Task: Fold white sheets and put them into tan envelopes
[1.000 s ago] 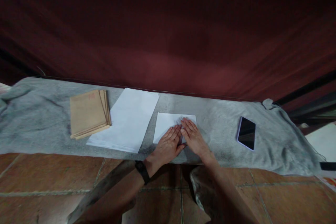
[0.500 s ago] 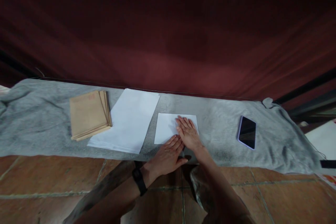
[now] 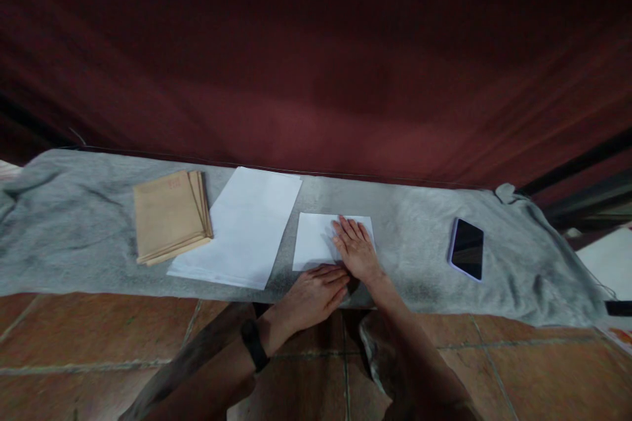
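A folded white sheet of paper (image 3: 312, 237) lies on the grey cloth in front of me. My right hand (image 3: 356, 250) rests flat on its right part, fingers stretched forward. Along the near edge of that sheet, my left hand (image 3: 315, 296) lies with its fingers extended, pointing right towards my right wrist. A black band circles my left wrist. To the left is a stack of larger white paper (image 3: 247, 223). Brown envelopes (image 3: 168, 214) sit in a pile overlapping that stack's left side.
A phone (image 3: 467, 248) in a light purple case lies to the right on the grey cloth (image 3: 415, 223). Behind the cloth rises a dark red surface (image 3: 316, 79). Brown floor tiles (image 3: 99, 335) show below the near edge.
My left hand has shifted slightly along the near edge of the folded sheet, its fingers now turned more to the right. My right hand stays on the paper.
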The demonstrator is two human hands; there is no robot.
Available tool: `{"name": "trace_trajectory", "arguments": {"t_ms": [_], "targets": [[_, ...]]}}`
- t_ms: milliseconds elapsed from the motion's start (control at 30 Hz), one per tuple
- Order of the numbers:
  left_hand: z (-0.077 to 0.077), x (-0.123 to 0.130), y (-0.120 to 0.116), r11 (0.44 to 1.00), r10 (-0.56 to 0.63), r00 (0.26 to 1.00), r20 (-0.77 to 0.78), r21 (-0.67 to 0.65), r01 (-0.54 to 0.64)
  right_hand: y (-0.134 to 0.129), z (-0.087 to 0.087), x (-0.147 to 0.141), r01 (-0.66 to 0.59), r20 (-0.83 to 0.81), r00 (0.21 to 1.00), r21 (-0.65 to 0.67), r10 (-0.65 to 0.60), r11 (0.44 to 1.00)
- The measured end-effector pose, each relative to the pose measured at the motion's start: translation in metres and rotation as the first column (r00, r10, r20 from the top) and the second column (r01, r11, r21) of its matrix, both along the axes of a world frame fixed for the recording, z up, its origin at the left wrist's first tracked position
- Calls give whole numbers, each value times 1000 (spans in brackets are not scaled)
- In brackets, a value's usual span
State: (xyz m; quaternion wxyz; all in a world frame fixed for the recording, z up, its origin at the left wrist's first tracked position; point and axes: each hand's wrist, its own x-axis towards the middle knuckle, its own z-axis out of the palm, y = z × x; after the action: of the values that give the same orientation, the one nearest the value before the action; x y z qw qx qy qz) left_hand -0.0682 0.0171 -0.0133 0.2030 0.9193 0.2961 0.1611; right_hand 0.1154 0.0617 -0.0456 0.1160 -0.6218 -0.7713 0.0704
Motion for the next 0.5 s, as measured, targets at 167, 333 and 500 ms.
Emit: {"name": "trace_trajectory", "arguments": {"t_ms": [167,333,500], "targets": [[-5,2,23,977,199,975,101,55,-205,-7,-1,3,-59,15,998,21,59,998],[-18,6,40,957,283,955,93,35,-287,-20,-4,6,-99,27,995,57,98,993],[-27,12,47,964,258,965,-40,83,-254,-35,-11,4,-144,45,989,74,141,987]]}}
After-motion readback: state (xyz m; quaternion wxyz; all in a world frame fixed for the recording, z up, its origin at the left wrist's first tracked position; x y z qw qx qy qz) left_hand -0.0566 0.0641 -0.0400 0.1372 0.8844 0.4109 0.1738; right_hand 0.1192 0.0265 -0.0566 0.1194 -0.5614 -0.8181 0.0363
